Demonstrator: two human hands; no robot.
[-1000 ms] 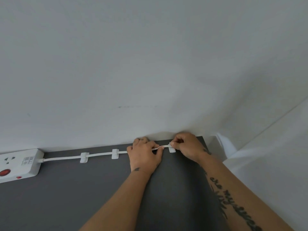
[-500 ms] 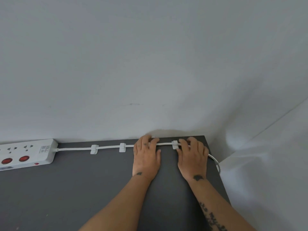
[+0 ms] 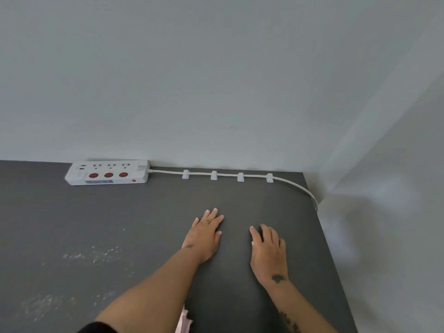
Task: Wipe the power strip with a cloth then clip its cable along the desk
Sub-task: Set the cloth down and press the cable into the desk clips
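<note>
Dark grey desk [image 3: 144, 236] fills most of the view, pushed vs a pale wall [image 3: 216, 80]. Pale speckled smudges on the desk's near-left part.

White power strip [image 3: 107, 172] lies flat at the back edge, left of centre, touching or just beside the wall. 3 sockets along its far side, 3 round red buttons in a row below them, 1 small red dot near its right end. A small label by the cable end and a strip of print along the front edge, both too blurred to read.

White cable [image 3: 240, 175] leaves the strip's right end, runs straight along the back edge thru 4 white clips [image 3: 213, 175], then curves off the desk's right edge & drops out of sight.

Both hands well apart from strip, cable & clips, nearer the viewer. Left hand [image 3: 204, 236] rests palm-down, fingers spread flat on the desk, holding nothing. Right hand [image 3: 268, 251] also palm-down & flat, fingers extended, empty; small dark tattoo at the wrist, more ink up the forearm.

A bit of pale pink fabric [image 3: 183, 320] shows at the near edge beneath the left forearm; can't tell what it is.
</note>
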